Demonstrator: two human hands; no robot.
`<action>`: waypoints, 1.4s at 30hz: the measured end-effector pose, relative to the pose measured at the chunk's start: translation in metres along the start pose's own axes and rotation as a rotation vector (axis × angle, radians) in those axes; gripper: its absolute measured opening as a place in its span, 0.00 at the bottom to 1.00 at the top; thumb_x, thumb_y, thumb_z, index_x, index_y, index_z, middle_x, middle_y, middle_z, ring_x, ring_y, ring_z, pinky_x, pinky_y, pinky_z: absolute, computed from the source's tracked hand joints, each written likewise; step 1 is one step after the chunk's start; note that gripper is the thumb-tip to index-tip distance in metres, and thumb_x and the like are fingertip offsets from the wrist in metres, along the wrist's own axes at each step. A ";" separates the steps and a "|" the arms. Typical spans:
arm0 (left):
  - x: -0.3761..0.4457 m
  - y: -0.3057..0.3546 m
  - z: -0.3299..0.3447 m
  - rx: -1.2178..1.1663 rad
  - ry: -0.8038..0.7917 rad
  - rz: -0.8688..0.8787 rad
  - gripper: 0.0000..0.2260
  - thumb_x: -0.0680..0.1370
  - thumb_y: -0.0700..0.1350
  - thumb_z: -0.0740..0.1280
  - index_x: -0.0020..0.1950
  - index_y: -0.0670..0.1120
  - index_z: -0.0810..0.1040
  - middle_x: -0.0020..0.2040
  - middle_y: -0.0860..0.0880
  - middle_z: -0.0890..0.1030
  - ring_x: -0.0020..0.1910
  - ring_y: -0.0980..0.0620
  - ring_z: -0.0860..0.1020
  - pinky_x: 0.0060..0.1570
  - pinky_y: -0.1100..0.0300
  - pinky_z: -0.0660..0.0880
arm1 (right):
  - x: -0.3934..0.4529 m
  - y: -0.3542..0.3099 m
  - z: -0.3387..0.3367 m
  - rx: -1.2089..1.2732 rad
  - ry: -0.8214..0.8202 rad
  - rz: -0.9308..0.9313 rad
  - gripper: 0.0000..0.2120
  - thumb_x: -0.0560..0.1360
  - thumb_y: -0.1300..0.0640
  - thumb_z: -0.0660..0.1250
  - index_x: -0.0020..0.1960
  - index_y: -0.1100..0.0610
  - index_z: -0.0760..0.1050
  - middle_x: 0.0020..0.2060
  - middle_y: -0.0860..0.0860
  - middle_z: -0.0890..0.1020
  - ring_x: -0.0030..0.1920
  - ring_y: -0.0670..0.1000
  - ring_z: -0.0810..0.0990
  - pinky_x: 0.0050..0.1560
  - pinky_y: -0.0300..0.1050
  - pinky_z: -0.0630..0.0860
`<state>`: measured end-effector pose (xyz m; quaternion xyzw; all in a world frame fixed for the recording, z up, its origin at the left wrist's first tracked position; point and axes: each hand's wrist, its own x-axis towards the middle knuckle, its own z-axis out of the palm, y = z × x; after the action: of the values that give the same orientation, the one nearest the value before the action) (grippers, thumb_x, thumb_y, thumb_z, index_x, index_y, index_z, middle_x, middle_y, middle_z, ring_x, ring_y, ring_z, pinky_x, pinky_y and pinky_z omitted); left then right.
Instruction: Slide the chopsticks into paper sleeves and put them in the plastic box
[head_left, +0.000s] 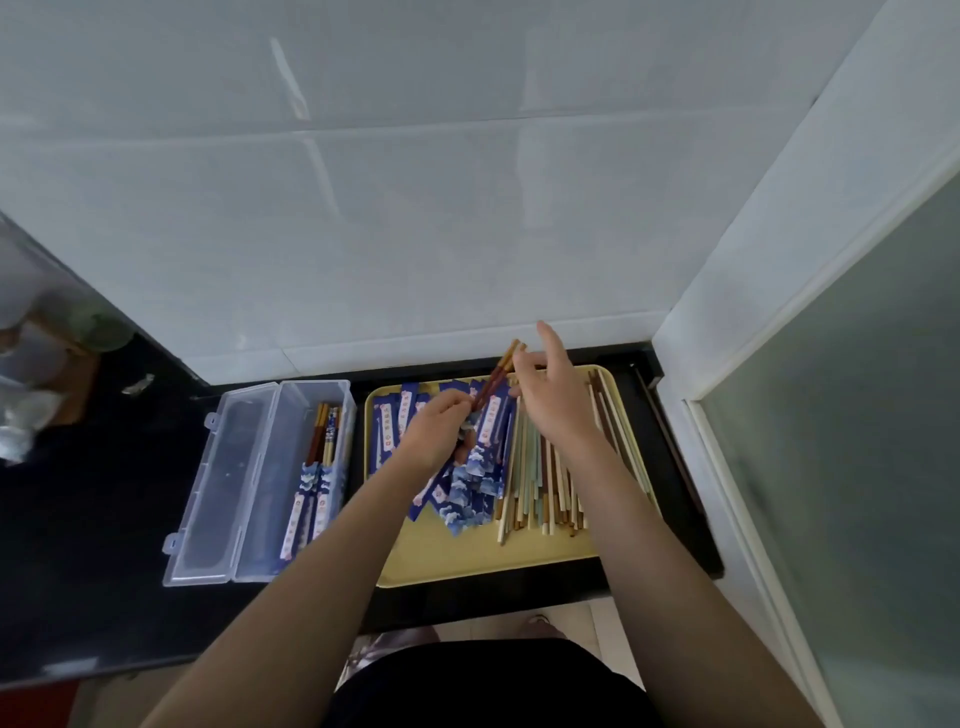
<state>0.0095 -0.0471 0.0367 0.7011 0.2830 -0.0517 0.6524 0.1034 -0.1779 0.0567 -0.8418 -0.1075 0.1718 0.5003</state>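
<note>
Chopsticks, a dark brown pair, are being fed into a blue paper sleeve above the middle of the yellow tray. The sleeve's mouth is pinched by the left hand, fingers curled round it. The pair's upper end, pointing to one o'clock, is steadied by the right hand, thumb and fingers closed on the sticks while the forefinger is raised clear.

The sleeving step is judged to be in hand, with most of the pair's length bare. A push toward seven o'clock is called for next, then a carry to nine o'clock.

At nine o'clock from the tray, just beside it, the plastic box lies with its lid swung open to the left; a few sleeved pairs are already laid inside, with room beside them. Loose sleeves are heaped at the tray's centre and bare chopsticks at three o'clock. The tiled wall stands close at twelve o'clock, so little room is left beyond the stick tops.
</note>
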 end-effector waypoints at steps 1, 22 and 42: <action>0.001 -0.003 -0.012 0.000 0.066 0.008 0.10 0.86 0.43 0.54 0.51 0.45 0.74 0.35 0.45 0.75 0.29 0.52 0.72 0.30 0.59 0.71 | 0.001 -0.001 0.007 0.012 -0.012 0.022 0.25 0.84 0.45 0.59 0.79 0.48 0.59 0.59 0.48 0.78 0.58 0.51 0.81 0.59 0.55 0.79; 0.007 -0.079 -0.126 0.575 0.394 -0.247 0.16 0.81 0.41 0.63 0.69 0.45 0.71 0.64 0.42 0.72 0.61 0.42 0.73 0.58 0.48 0.74 | -0.010 0.063 0.096 -0.341 -0.058 0.487 0.15 0.79 0.63 0.67 0.64 0.61 0.70 0.53 0.56 0.81 0.47 0.54 0.78 0.38 0.43 0.72; 0.001 -0.090 -0.120 0.219 0.608 -0.328 0.18 0.79 0.39 0.63 0.69 0.43 0.71 0.60 0.44 0.77 0.57 0.45 0.76 0.54 0.49 0.76 | -0.006 0.034 0.060 -0.155 -0.116 0.301 0.04 0.81 0.57 0.66 0.55 0.57 0.74 0.45 0.50 0.80 0.40 0.44 0.79 0.33 0.36 0.71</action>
<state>-0.0670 0.0655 -0.0264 0.6955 0.5656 0.0251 0.4425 0.0742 -0.1482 0.0017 -0.8732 -0.0217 0.2841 0.3953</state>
